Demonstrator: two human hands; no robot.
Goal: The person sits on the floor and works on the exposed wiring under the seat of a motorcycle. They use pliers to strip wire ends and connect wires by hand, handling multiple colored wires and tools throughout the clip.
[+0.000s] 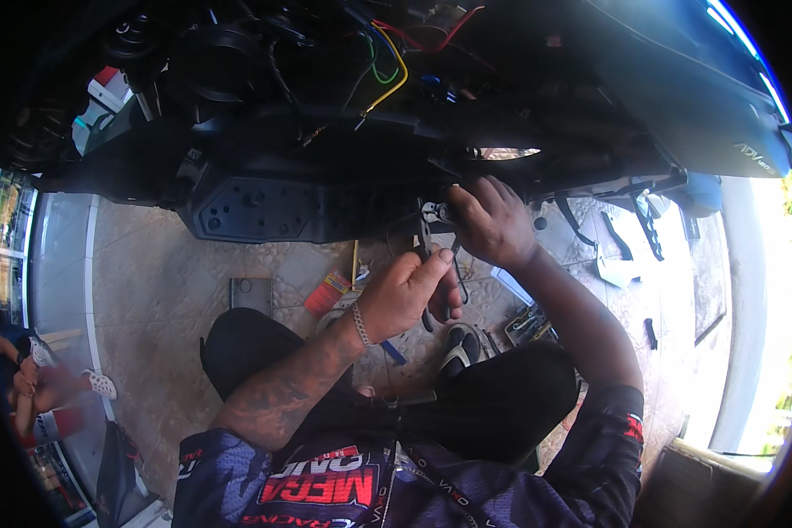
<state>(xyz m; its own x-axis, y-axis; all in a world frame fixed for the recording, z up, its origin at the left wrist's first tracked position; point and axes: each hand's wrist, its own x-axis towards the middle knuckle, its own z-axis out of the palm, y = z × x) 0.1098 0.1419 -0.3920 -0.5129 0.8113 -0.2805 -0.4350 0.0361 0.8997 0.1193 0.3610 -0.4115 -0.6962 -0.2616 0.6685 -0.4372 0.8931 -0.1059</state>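
Beside the vehicle [277, 209], pliers [426, 234] are grasped by the left grip [405, 289]; the right grip's [495, 227] state cannot be told.

Pale lettering [753, 156] marks the dark body panel [704, 114] at the upper right; bold red-and-white lettering [326, 488] spans the shirt [502, 506] at the lower centre, small white letters [453, 496] beside it.

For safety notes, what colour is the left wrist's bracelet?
The bracelet is silver, in the head view.

Tiled floor [167, 299], things scattered
A red packet [327, 294], a square plate [251, 296] and some tools [530, 326] lie on it.
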